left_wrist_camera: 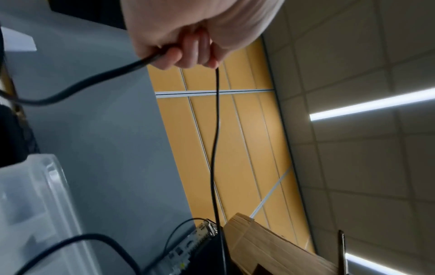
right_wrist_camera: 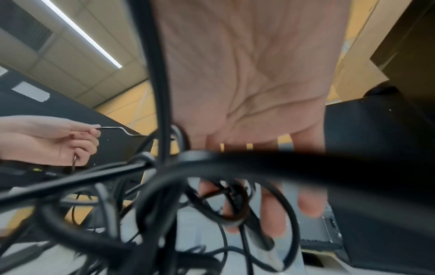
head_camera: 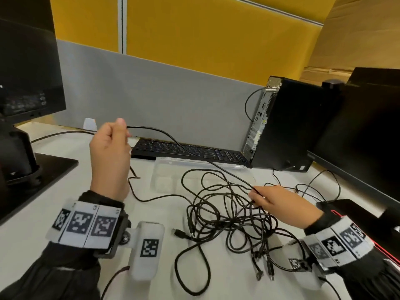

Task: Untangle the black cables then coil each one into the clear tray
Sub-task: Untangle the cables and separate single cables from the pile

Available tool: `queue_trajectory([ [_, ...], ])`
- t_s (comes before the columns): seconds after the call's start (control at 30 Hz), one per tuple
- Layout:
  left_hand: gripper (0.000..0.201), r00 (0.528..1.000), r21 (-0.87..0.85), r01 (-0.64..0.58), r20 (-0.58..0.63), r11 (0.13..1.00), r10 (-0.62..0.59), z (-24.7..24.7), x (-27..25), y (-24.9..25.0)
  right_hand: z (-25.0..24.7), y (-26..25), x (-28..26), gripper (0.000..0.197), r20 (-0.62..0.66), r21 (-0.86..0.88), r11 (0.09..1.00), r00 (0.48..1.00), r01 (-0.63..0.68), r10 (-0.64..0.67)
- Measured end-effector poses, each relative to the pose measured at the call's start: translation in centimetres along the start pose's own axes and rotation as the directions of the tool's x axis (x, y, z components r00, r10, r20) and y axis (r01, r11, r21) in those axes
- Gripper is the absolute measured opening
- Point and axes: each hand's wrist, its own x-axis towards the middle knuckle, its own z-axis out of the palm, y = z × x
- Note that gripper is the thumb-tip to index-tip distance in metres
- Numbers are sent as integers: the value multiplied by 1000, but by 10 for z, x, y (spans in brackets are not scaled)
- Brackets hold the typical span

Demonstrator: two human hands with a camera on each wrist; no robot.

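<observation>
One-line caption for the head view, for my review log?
Left hand lifts one black cable from the tangle while right hand holds it down, before the clear tray.

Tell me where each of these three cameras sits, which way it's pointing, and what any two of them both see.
Head: on the head, looking forward and down at the desk, tangled black cables, clear tray; both hands show.
Left wrist: looks along the raised left hand, gripping a cable, toward partition and ceiling.
Right wrist: under the right hand, facing the tangle.
Shared: the right wrist view also shows the left hand.

Head view downward over desk, wrist views close, upward-facing, cables shared
</observation>
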Motion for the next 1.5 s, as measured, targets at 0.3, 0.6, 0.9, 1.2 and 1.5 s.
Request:
queue_trajectory([
  [0.3, 74, 832, 531, -540, 453, 652, 320, 12, -27, -9, -15, -44, -9, 38, -382, -232, 968, 906, 98, -183],
  [0.6, 30, 530, 275, -708, 815, 651, 232, 22, -40, -18, -13, -75, -12, 26, -495, -281, 944, 817, 172, -296],
  [0.9, 33, 872, 128, -457, 260, 880, 414, 6, -13, 1, -8, -23, -12, 14, -167, -197, 977, 979, 83, -117],
  [1.2, 28, 941, 536, -334, 148, 775, 303, -15, 12, -14, -13, -49, -28, 48, 25, -79, 882, 885, 465, -465],
  [1.5, 40, 881, 781, -461, 462, 421, 107, -5, -6, -19, -14, -71, -11, 15, -21, -2, 854, 854, 520, -520],
])
